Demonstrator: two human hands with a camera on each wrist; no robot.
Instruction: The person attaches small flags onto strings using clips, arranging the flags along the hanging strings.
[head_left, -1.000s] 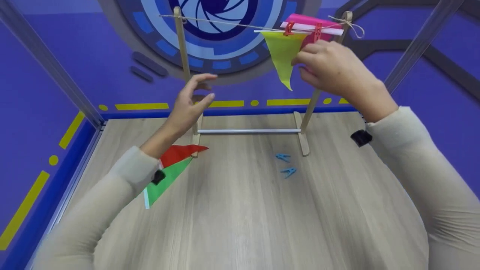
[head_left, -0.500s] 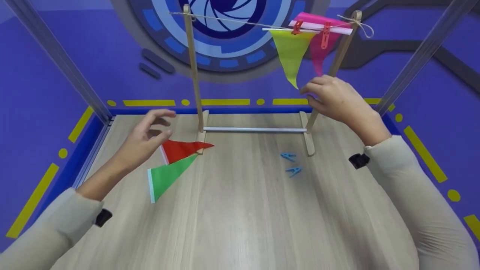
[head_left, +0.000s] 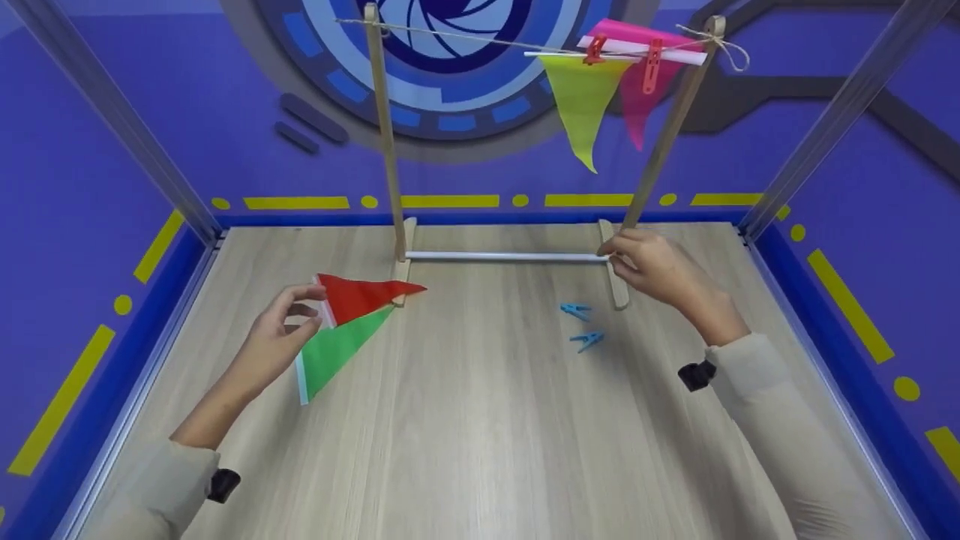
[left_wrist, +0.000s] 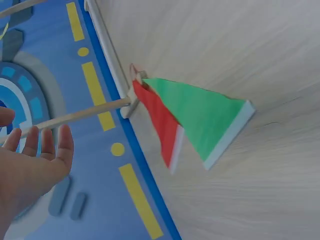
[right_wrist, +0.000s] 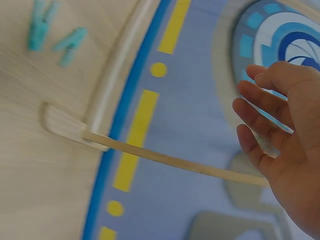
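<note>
My left hand (head_left: 281,330) hovers by the white edge of a red pennant (head_left: 364,298), fingers loosely bent and nothing between them. In the left wrist view that hand stands apart from the pennants. A green pennant (left_wrist: 200,115) lies against the red one on the table. My right hand (head_left: 664,274), empty with relaxed fingers, is in front of the right foot of a wooden stand (head_left: 388,150). Two blue clothespins (head_left: 575,310) lie left of and below it. On the stand's string (head_left: 465,43), red clothespins (head_left: 652,64) hold a yellow pennant (head_left: 585,97) and a pink pennant (head_left: 643,94).
A white rod (head_left: 502,256) joins the stand's feet low over the wooden table (head_left: 480,420). Blue-purple panels (head_left: 67,225) wall the table at the back and both sides, with metal posts (head_left: 135,135) at the corners.
My right hand has come down from the hanging pennants to the stand's right foot. My left hand has moved left and down to the red pennant. The clipped pennants hang in place.
</note>
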